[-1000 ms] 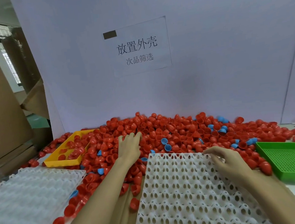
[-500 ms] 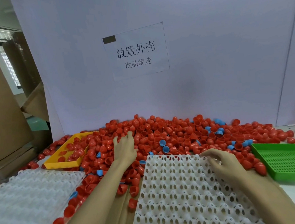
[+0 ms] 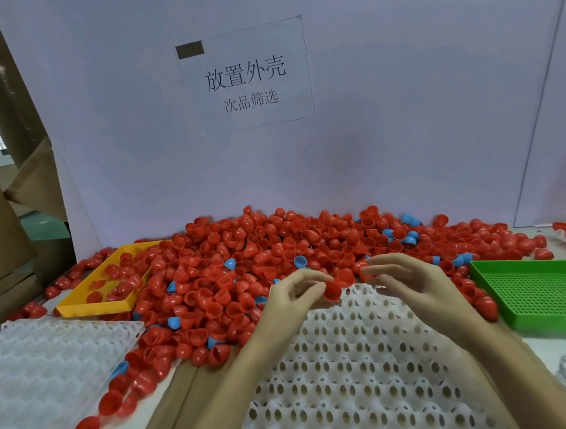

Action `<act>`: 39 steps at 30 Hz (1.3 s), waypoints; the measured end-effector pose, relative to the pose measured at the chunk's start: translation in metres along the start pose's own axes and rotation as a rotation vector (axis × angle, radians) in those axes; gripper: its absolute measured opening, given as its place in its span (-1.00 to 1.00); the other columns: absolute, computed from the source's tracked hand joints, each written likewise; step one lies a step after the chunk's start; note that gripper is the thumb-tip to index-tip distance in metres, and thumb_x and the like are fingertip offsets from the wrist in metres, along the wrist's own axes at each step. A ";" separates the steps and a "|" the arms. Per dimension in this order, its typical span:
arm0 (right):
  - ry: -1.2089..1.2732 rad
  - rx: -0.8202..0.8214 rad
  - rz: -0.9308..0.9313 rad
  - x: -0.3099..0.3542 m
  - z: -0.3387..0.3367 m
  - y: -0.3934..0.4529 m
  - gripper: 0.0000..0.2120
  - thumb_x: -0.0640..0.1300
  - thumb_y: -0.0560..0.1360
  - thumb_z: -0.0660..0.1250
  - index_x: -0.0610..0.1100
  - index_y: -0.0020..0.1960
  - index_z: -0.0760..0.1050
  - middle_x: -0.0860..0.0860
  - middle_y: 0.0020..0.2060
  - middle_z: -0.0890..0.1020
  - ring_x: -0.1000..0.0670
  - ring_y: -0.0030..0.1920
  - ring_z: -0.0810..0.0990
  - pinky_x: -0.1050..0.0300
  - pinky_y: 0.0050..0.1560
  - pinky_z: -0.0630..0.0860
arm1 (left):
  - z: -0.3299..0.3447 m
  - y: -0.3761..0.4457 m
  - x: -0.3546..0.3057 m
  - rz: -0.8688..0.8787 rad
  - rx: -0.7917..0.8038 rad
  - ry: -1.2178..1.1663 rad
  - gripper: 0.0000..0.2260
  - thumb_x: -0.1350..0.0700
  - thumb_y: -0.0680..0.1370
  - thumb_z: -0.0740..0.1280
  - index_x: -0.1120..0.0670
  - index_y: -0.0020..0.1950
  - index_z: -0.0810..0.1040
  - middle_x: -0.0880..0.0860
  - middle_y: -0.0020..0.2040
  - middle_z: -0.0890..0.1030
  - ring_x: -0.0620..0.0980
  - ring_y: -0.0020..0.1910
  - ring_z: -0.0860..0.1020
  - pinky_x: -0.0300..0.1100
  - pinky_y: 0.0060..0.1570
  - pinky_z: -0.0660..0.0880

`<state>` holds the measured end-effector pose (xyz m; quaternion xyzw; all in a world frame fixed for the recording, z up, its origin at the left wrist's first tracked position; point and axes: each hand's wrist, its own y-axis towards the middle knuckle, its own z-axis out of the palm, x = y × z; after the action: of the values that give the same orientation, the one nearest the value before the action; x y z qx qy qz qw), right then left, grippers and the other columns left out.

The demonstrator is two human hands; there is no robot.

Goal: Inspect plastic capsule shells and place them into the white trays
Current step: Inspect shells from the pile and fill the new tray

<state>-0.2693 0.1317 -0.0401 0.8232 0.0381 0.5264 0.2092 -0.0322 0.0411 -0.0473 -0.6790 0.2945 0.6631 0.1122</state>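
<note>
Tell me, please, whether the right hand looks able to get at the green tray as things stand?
Probably yes. The right hand hovers over the far edge of the white tray, holding nothing that shows, and the green tray lies just to its right with only a few loose red shells at its near corner.

- We find bright, even, diffuse lighting with only faint shadows
- We note slight softness throughout, and wide-angle bending of straight lines toward the edges

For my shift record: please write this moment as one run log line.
left hand: pinches red capsule shell | right hand: open, beside shell | white tray: below hands, no shells seen | step: inspecting
</note>
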 end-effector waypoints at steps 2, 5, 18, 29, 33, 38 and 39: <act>0.057 0.111 -0.002 0.013 0.004 -0.005 -0.67 -0.11 0.64 0.39 0.08 0.38 0.57 0.14 0.21 0.72 0.09 0.22 0.70 0.11 0.20 0.66 | 0.007 -0.004 0.005 -0.040 0.036 -0.074 -0.81 0.13 0.72 0.30 0.09 0.18 0.71 0.12 0.12 0.74 0.15 0.10 0.73 -0.06 0.19 0.63; 0.041 0.211 0.009 0.022 0.016 -0.009 -0.66 -0.07 0.62 0.42 0.12 0.38 0.59 0.13 0.24 0.69 0.04 0.21 0.71 0.08 0.13 0.69 | 0.008 -0.008 0.012 -0.099 0.051 -0.209 -0.76 0.07 0.74 0.26 0.09 0.22 0.70 0.18 0.15 0.73 0.21 0.11 0.71 -0.04 0.19 0.62; 0.041 0.210 0.018 0.022 0.032 -0.013 -0.53 -0.21 0.54 0.55 0.16 0.35 0.57 0.04 0.04 0.61 -0.10 -0.03 0.70 -0.11 0.03 0.71 | 0.003 -0.009 0.014 -0.111 0.112 -0.400 -0.69 -0.05 0.67 0.34 0.10 0.31 0.67 0.24 0.21 0.68 0.16 0.13 0.68 -0.08 0.24 0.57; -0.028 0.222 -0.048 0.028 0.035 -0.019 -0.54 -0.13 0.53 0.57 0.19 0.35 0.55 0.08 0.09 0.60 -0.03 -0.02 0.66 0.05 -0.02 0.69 | 0.000 -0.010 0.013 -0.182 0.229 -0.445 -0.63 -0.01 0.75 0.23 0.23 0.36 0.61 0.26 0.22 0.66 0.10 0.09 0.64 -0.05 0.25 0.56; -0.016 0.209 -0.052 0.029 0.037 -0.020 -0.68 0.04 0.57 0.47 0.21 0.31 0.61 0.10 0.14 0.64 -0.05 0.01 0.69 0.05 -0.02 0.70 | 0.000 -0.010 0.014 -0.182 0.238 -0.431 -0.60 -0.05 0.75 0.20 0.21 0.35 0.62 0.33 0.27 0.63 0.16 0.16 0.64 0.01 0.30 0.57; -0.117 0.131 -0.112 0.026 0.040 -0.021 -0.76 -0.14 0.62 0.43 0.16 0.19 0.67 0.15 0.09 0.70 0.01 -0.01 0.73 0.13 -0.06 0.68 | 0.003 -0.010 0.016 -0.193 0.231 -0.397 -0.59 -0.07 0.74 0.23 0.24 0.32 0.62 0.26 0.15 0.67 0.15 0.10 0.63 -0.01 0.27 0.56; -0.162 0.126 -0.126 0.026 0.040 -0.021 -0.75 -0.17 0.60 0.46 0.15 0.17 0.68 0.18 0.07 0.71 0.03 0.00 0.72 0.14 -0.06 0.67 | 0.003 -0.010 0.016 -0.194 0.227 -0.395 -0.60 -0.08 0.73 0.25 0.23 0.30 0.63 0.24 0.12 0.68 0.14 0.07 0.62 -0.01 0.26 0.56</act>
<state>-0.2189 0.1462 -0.0404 0.8705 0.1060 0.4405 0.1921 -0.0295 0.0470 -0.0655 -0.5444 0.2730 0.7316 0.3063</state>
